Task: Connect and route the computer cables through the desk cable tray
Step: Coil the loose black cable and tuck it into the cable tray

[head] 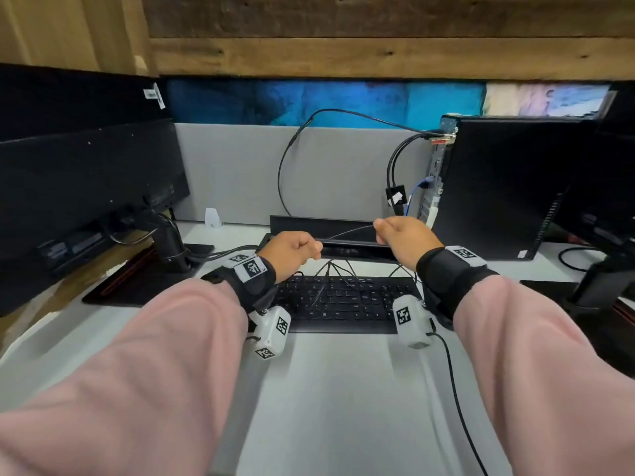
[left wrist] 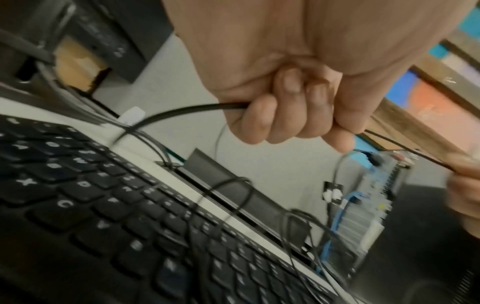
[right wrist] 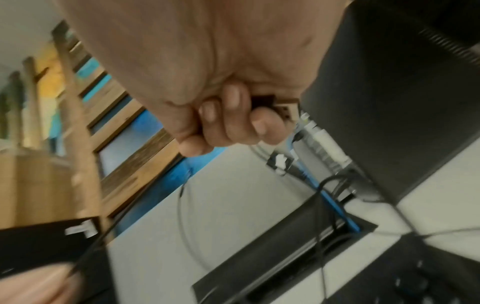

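My left hand (head: 299, 250) is a fist around a thin black cable (head: 347, 231), above the keyboard's far edge. The cable stretches right to my right hand (head: 395, 231), which grips its end. In the left wrist view the cable (left wrist: 187, 109) enters the curled fingers (left wrist: 280, 119) and leaves on the far side. In the right wrist view my right hand (right wrist: 233, 121) holds a USB plug (right wrist: 284, 108), metal end sticking out toward the tower. The black cable tray (head: 309, 223) is sunk in the desk just beyond both hands, lid raised, with cables (head: 330, 267) coming out of it.
A black keyboard (head: 343, 304) lies under the hands with thin cables over it. A black computer tower (head: 498, 187) stands right, its ports (head: 436, 173) holding black and blue cables. A monitor (head: 86, 187) on a stand fills the left. A grey divider panel (head: 233, 173) backs the desk.
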A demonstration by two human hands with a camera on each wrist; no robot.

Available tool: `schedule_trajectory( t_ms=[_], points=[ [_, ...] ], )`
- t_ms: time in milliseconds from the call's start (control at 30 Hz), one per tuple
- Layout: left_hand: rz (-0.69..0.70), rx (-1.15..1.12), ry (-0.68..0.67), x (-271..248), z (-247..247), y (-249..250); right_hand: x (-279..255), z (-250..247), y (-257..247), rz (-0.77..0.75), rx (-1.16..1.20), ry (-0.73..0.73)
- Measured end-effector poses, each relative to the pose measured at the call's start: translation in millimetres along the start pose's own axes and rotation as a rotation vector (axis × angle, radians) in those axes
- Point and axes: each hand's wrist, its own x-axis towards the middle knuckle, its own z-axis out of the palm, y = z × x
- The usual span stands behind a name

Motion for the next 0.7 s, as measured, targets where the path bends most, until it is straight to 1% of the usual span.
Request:
schedule_trajectory(
  t_ms=[33,100,133,167,200,233,267,300,333,367,433,533,600,700],
  points=[
    [-0.019,0.007,0.015,4.8,-4.5,-8.1,7.6,-3.5,8.8,0.025,-0.014,0.020],
    [-0.024,0.034,0.013,13.7,-9.9,-17.9,18.5,1.0,23.7,0.053,-0.149,-0.021],
    [-0.012,0.048,-0.001,19.4,-8.7,-19.2,21.7,6.8,25.8,0.033,-0.195,-0.010],
    [0.008,0.059,-0.015,25.8,-6.9,-17.0,22.6,12.3,22.7,-0.015,-0.186,0.036],
    [0.033,0.068,-0.025,32.9,-3.3,-14.4,25.1,19.3,17.8,-0.081,-0.126,0.067],
    [0.056,0.072,-0.029,40.3,0.4,-11.1,27.4,25.4,11.1,-0.142,-0.038,0.056],
    [0.079,0.068,-0.029,46.8,3.5,-7.5,29.8,31.7,4.2,-0.177,0.061,0.010],
    [0.098,0.052,-0.023,53.3,6.5,-5.2,32.1,38.5,-0.9,-0.181,0.137,-0.050],
    [0.111,0.031,-0.015,58.6,9.0,-3.5,34.0,43.8,-3.6,-0.181,0.177,-0.076],
    [0.123,0.007,-0.009,62.2,9.8,-1.7,35.7,46.1,-3.9,-0.177,0.185,-0.051],
    [0.121,-0.034,-0.021,69.9,11.7,-7.6,45.3,46.8,5.2,-0.143,0.199,0.065],
    [0.083,-0.062,0.012,71.1,12.1,-27.0,57.3,40.9,26.1,-0.078,0.268,0.227],
    [0.058,-0.103,0.058,73.0,16.9,-43.0,64.0,43.7,36.0,-0.042,0.260,0.232],
    [0.049,-0.153,0.109,68.6,29.5,-55.9,67.2,58.1,43.0,-0.051,-0.002,0.225]
  ],
)
